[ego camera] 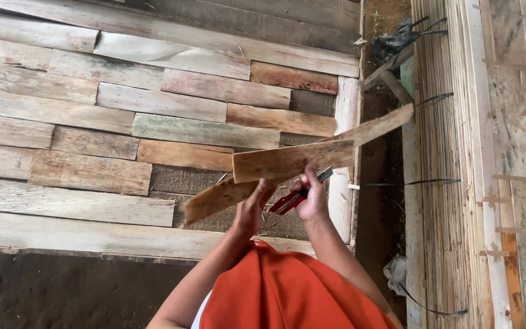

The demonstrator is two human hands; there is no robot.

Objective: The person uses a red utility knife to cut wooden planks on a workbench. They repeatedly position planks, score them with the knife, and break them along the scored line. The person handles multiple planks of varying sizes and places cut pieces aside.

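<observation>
My left hand (252,207) grips two weathered wooden planks, a short one (292,161) lying across a longer one (385,125) that runs from lower left to upper right. They are held above a patchwork floor of old boards (92,116). My right hand (312,198) is shut on a red-handled tool (294,196), likely pliers, just under the planks' near edge. My orange shirt fills the bottom of the view.
A gap in the board floor (196,181) shows dark underlay below the planks. A pale upright board (343,152) edges the floor on the right. Beyond a strip of bare soil stands a bamboo slat wall (439,152) with black ties.
</observation>
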